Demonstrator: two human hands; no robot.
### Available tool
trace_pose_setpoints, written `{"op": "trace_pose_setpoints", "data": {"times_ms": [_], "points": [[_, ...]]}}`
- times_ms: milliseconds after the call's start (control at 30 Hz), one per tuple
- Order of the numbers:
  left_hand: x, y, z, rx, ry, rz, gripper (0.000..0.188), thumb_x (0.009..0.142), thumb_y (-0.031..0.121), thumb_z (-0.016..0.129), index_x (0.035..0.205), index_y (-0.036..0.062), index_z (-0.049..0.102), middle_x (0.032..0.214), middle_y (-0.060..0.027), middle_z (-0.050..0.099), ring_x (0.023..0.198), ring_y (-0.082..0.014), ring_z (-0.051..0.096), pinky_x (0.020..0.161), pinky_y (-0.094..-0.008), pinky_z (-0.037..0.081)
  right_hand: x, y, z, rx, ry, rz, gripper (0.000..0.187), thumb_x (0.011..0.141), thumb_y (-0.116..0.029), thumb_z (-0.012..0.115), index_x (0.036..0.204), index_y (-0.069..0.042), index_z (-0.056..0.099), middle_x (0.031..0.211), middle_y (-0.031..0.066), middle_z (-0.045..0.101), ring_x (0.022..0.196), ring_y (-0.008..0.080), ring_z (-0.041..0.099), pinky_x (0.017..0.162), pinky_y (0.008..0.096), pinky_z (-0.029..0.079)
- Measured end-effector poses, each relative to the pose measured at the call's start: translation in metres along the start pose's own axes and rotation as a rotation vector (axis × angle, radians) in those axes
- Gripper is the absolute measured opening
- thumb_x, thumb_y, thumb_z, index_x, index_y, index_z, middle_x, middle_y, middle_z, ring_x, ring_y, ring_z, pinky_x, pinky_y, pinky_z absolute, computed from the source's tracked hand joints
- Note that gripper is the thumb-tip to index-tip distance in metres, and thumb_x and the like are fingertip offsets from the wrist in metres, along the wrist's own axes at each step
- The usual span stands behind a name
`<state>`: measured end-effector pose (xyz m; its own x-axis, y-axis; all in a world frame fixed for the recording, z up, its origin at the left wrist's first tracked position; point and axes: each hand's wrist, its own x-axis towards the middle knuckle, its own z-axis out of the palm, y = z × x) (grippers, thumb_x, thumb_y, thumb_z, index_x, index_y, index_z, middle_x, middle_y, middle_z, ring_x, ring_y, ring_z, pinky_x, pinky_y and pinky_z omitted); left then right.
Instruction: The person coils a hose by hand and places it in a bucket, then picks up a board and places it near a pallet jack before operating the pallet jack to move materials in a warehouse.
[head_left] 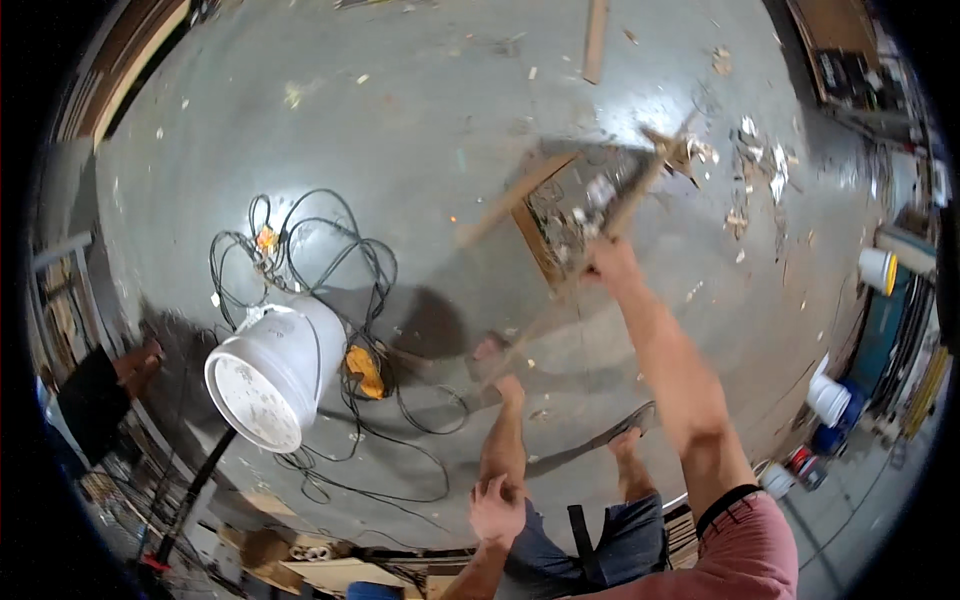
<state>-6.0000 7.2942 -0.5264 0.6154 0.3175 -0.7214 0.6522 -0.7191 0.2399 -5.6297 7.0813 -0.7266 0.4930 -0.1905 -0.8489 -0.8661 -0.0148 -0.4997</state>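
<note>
A long, thin brown strip, blurred by motion, slants over the floor, and my right hand is closed around it. Whether it is wood or cardboard I cannot tell. Beneath it lies an open container with a brown side, holding white and grey scraps. Another brown strip juts out at its left. My left hand hangs in front of my left leg, fingers loosely bent and apart, with nothing visible in it. Crumpled brown scrap shows near the strip's far end.
A white bucket stands at left beside looped black cable and a yellow-orange object. Torn scraps litter the floor at right. A plank lies at the far side. Another person's legs show at left; buckets stand at right.
</note>
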Motion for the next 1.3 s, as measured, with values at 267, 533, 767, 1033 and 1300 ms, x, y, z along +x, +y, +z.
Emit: {"op": "trace_pose_setpoints", "data": {"times_ms": [267,533,767,1033,1300], "points": [[0.012,0.016,-0.022,-0.121,0.001,-0.120,0.028,0.073,0.029,0.069,0.099,0.0182,0.068,0.102,-0.0159,0.064,0.096,-0.0393,0.060,0.076,-0.0489,0.051,0.041,-0.207,0.197,0.000,-0.192,-0.234,0.018,0.082,-0.008,0.058,0.099,-0.002,0.057,0.085,0.0121,0.064,0.069,0.0241,0.066,0.053,0.0363,0.057],[0.008,0.073,-0.016,0.039,0.112,-0.075,0.025,0.074,0.031,0.066,0.095,0.0174,0.070,0.096,-0.0143,0.067,0.088,-0.0365,0.063,0.074,-0.0473,0.054,-0.006,-0.157,0.118,0.194,-0.080,-0.184,0.028,0.086,-0.008,0.059,0.113,-0.003,0.053,0.102,0.0121,0.061,0.085,0.0274,0.062,0.059,0.0409,0.056],[0.010,0.158,0.044,0.013,0.202,-0.114,0.027,0.075,0.036,0.068,0.090,0.0140,0.068,0.096,-0.0105,0.067,0.093,-0.0366,0.062,0.081,-0.0472,0.051,-0.072,-0.142,-0.171,0.391,0.142,-0.006,0.032,0.086,-0.012,0.061,0.116,-0.003,0.056,0.107,0.0113,0.061,0.090,0.0252,0.062,0.070,0.0434,0.055],[-0.030,0.329,0.096,0.278,0.093,-0.292,0.044,0.076,0.036,0.070,0.112,0.0110,0.065,0.126,-0.0132,0.057,0.120,-0.0360,0.050,0.102,-0.0478,0.038,-0.014,-0.072,-0.558,0.227,0.339,-0.172,0.026,0.090,-0.012,0.054,0.113,-0.004,0.061,0.094,0.0055,0.067,0.083,0.0197,0.065,0.066,0.0356,0.055],[0.012,0.475,0.083,0.331,-0.176,0.051,0.052,0.081,0.038,0.069,0.122,0.0081,0.059,0.131,-0.0237,0.051,0.127,-0.0423,0.041,0.108,-0.0511,0.031,-0.002,-0.002,-0.840,-0.298,0.850,-0.142,0.044,0.090,-0.018,0.055,0.128,0.002,0.049,0.118,0.0267,0.061,0.111,0.0441,0.056,0.094,0.0481,0.046]]}}
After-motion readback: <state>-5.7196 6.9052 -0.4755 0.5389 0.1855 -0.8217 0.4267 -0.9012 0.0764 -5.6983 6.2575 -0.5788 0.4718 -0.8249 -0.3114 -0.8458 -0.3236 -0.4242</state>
